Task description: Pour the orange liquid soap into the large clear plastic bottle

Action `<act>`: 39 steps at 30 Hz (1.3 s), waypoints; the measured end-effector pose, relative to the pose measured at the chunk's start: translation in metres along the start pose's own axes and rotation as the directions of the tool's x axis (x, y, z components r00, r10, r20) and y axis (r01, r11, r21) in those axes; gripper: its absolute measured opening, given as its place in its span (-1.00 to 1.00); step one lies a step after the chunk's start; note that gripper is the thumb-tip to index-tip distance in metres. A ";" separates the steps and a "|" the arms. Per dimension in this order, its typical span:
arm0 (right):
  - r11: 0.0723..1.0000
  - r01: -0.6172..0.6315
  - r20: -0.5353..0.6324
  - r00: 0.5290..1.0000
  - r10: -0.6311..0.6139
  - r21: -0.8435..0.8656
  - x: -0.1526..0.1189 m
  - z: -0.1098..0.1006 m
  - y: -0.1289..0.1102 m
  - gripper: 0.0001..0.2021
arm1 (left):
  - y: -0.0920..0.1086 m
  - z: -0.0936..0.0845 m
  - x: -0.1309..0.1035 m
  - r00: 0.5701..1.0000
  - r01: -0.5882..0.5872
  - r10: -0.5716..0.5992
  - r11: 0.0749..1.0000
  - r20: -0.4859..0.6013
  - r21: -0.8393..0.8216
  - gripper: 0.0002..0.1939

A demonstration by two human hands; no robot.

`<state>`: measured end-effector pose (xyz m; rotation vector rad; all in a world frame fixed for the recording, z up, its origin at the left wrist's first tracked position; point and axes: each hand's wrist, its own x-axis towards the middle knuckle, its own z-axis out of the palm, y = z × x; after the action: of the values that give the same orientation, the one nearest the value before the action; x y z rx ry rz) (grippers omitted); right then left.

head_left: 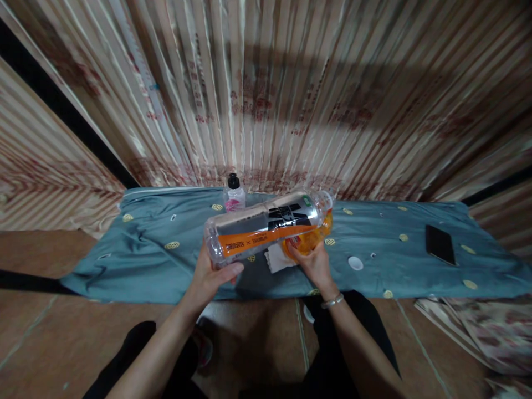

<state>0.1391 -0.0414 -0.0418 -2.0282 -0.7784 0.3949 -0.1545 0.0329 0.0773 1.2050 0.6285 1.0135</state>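
Note:
My left hand [210,280] grips the base end of a large clear plastic bottle [261,227] with a silver and orange label. The bottle lies tilted in the air, its neck pointing right and slightly up; no cap shows on its mouth. Just behind and below the neck, my right hand [316,269] is wrapped round a bottle of orange liquid [310,241], partly covered by the clear bottle. A white folded cloth or tissue [278,259] lies beneath, beside the right hand. I cannot tell whether the two bottles touch.
On the teal patterned cloth [145,260] stands a small pump-type bottle [235,198] with a black top, behind the clear bottle. A white round lid [355,262] and a dark phone [440,244] lie to the right. A pleated curtain [270,111] hangs behind.

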 end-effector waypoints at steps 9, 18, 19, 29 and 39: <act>1.000 -0.011 0.008 1.000 0.011 -0.002 -0.002 -0.001 -0.002 -0.16 | 0.000 0.000 -0.001 1.000 -0.004 0.004 1.000 0.007 -0.015 -0.15; 1.000 0.013 0.011 1.000 -0.013 -0.015 -0.003 -0.002 -0.004 -0.23 | 0.000 0.001 -0.002 1.000 0.014 -0.015 0.999 -0.017 -0.038 -0.13; 1.000 0.003 0.014 1.000 -0.003 -0.021 -0.003 -0.002 -0.006 -0.23 | 0.001 0.001 -0.002 1.000 0.009 -0.010 0.999 -0.019 -0.039 -0.13; 1.000 -0.013 -0.006 1.000 0.013 -0.021 -0.007 0.000 -0.017 -0.24 | -0.009 -0.005 -0.003 1.000 -0.028 0.028 1.000 0.003 0.001 -0.21; 1.000 -0.013 -0.003 1.000 0.013 0.002 -0.006 -0.004 -0.014 -0.22 | -0.008 -0.002 -0.001 0.999 -0.020 0.020 1.000 0.029 0.017 -0.26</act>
<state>0.1312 -0.0421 -0.0283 -2.0324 -0.7629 0.3994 -0.1545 0.0327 0.0695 1.2413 0.6048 1.0074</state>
